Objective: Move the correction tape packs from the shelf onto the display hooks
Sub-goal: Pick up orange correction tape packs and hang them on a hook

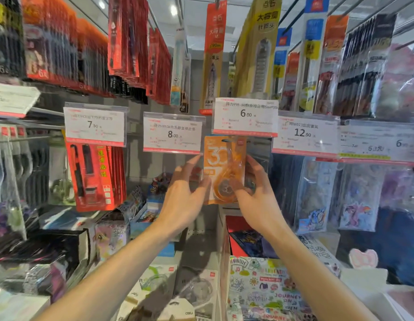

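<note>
White and clear-fronted tape packs (196, 290) lie nearest, heaped on the shelf (201, 242) along its front edge, low in the head view between the two forearms; these look like the stock waiting to go up. Beside them at the shelf's right end stands a box printed with cartoon stickers (264, 288).

Both arms reach up and forward from there, elbows low, wrists a little bent back. The left hand (183, 198) is spread, thumb against the lower left edge of an orange correction tape pack (224, 170), its fingers fanned loosely beside the left edge without closing. The right hand (254, 195) grasps the same pack from the other side, thumb across the lower front over the tape wheel and fingers behind the right edge. So the pack is grasped mainly by the right hand and steadied by the left.

The pack is upright, its top edge just under the price tag reading 6.00 (245, 117). Its hanging slot is up at that tag, but whether the hook already passes through it I cannot tell, since the tag hides the hook.

I judge the step in hand to be threading this pack onto its hook. The next move calls for lining the slot with the hook tip, sliding the pack back, then letting go with both hands
</note>
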A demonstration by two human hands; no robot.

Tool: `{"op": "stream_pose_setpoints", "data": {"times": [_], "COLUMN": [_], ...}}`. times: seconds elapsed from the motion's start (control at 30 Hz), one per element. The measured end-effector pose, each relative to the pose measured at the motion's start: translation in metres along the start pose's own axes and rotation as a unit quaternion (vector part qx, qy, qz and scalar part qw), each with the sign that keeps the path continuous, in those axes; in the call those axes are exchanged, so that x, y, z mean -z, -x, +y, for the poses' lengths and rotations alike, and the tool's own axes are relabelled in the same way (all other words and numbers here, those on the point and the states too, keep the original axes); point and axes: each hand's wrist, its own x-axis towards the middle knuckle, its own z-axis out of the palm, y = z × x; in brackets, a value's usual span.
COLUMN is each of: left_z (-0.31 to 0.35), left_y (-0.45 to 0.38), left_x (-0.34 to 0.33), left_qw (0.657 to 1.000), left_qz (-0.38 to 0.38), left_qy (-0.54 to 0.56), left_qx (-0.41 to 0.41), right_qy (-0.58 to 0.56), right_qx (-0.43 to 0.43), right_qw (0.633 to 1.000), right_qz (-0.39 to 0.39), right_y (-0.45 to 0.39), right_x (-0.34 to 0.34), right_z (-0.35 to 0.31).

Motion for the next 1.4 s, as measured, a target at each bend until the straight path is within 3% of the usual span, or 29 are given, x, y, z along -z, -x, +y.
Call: {"op": "stream_pose_setpoints", "data": {"times": [0.33, 0.83, 1.03, 1.17, 1.4], "left_z": [-0.01, 0.002, 0.007, 0.012, 0.03], "left_y": [-0.029, -0.005, -0.005, 0.0, 0.037], "left_x": [-0.023, -0.009, -0.004, 0.006, 0.035], "left_qw": [0.99, 0.996, 0.994, 0.994, 0.988], "left_qz": [-0.047, -0.031, -0.043, -0.029, 0.063], "left_qy": [0.102, 0.077, 0.082, 0.093, 0.125], "left_qx": [0.084, 0.037, 0.06, 0.05, 0.061], "right_qy": [-0.038, -0.046, -0.052, -0.053, -0.039], "right_qx": [-0.068, -0.05, -0.047, -0.032, -0.041], "right_qw": [0.995, 0.997, 0.996, 0.998, 0.996], "right_qz": [-0.061, -0.042, -0.048, -0.032, 0.062], "right_y": [-0.027, -0.008, -0.004, 0.004, 0.037], "right_x": [-0.006, 0.007, 0.013, 0.023, 0.042], "right_z": [0.007, -0.001, -0.005, -0.007, -0.014]}}
